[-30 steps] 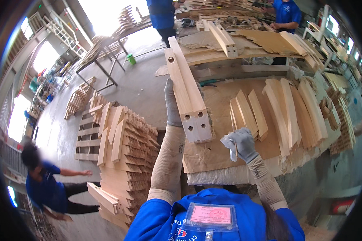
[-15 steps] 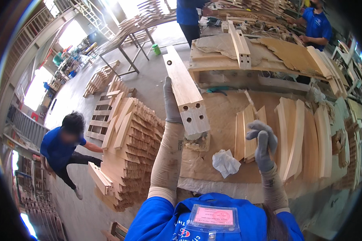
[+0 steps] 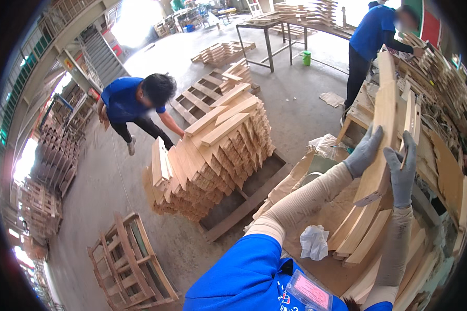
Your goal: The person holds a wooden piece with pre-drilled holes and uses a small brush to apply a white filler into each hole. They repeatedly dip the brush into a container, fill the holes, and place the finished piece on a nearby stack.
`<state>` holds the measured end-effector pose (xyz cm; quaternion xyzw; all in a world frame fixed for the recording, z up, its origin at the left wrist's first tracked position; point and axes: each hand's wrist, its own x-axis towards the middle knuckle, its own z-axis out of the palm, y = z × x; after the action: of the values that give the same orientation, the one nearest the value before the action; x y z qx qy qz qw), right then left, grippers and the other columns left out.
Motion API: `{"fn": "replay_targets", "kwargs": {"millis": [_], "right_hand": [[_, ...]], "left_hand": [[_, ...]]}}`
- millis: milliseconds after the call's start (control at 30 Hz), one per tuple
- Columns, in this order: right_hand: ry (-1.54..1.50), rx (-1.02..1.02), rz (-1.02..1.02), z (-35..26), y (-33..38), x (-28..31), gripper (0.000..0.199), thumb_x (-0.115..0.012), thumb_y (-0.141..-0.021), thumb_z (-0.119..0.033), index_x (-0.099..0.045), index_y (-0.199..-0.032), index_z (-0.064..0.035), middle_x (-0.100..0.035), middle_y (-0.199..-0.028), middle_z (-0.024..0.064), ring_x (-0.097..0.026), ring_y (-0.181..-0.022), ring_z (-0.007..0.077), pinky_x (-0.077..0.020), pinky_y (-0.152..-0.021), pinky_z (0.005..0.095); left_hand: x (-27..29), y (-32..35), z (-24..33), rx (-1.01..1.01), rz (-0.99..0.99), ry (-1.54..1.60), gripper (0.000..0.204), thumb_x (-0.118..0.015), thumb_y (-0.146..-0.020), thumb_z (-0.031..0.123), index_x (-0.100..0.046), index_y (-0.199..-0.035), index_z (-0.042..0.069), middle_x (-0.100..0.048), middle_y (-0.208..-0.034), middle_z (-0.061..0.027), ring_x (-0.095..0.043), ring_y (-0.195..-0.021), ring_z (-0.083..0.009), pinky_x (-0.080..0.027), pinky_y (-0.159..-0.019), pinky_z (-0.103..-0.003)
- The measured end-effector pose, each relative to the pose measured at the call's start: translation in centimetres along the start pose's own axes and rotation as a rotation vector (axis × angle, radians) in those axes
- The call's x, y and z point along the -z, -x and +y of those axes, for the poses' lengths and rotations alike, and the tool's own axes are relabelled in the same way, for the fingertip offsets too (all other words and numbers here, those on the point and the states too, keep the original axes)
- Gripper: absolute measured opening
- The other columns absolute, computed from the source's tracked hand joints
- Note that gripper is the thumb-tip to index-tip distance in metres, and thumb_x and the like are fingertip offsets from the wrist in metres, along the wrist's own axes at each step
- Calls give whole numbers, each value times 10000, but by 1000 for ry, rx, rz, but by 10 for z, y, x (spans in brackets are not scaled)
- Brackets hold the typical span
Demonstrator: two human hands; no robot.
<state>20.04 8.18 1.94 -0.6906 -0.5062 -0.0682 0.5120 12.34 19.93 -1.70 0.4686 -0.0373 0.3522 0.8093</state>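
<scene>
A long, pale wooden piece (image 3: 385, 106), slightly bent, stands tilted upward at the right. My left hand (image 3: 366, 150), in a grey glove, is closed around its left side. My right hand (image 3: 403, 168), also gloved, is at its other side with a thin stick (image 3: 404, 158) between the fingers; what kind of stick cannot be made out. Below the piece, several curved wooden parts (image 3: 357, 236) lie on a brown-covered bench. A crumpled white cloth or paper (image 3: 314, 242) lies left of them.
A large stack of wooden parts (image 3: 218, 160) stands on a pallet at centre, with a person (image 3: 140, 103) reaching to it. An empty pallet (image 3: 132, 264) is on the floor at lower left. Another person (image 3: 373, 39) works at the far right, beyond a metal-legged table (image 3: 270, 44).
My view has swung left. The wooden piece has gone from my left hand alone to a place between both hands, and its drilled end no longer faces me as squarely.
</scene>
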Motion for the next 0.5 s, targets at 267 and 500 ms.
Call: {"fn": "replay_targets", "kwargs": {"millis": [267,500], "right_hand": [[-339,-161,48,16,-65,-46,646,-649,-787,-147,-352,-1337,16,-436,-1256,162,-510,-1097,212,-466,-908,300],[134,-17,288,84,-157,-102,717,-688,-702,-171,-392,-1313,61,-504,-1254,202,-514,-1137,286,-428,-953,335]], "left_hand": [[53,-82,-31,159,19,-77,494,-306,-1019,398,-404,-1323,20,-497,-1212,-89,-485,-1079,-154,-443,-907,-284],[103,-125,38,-38,291,-265,561,-547,-940,192,-297,-1419,42,-579,-1147,-141,-581,-936,-173,-497,-756,-309]]}}
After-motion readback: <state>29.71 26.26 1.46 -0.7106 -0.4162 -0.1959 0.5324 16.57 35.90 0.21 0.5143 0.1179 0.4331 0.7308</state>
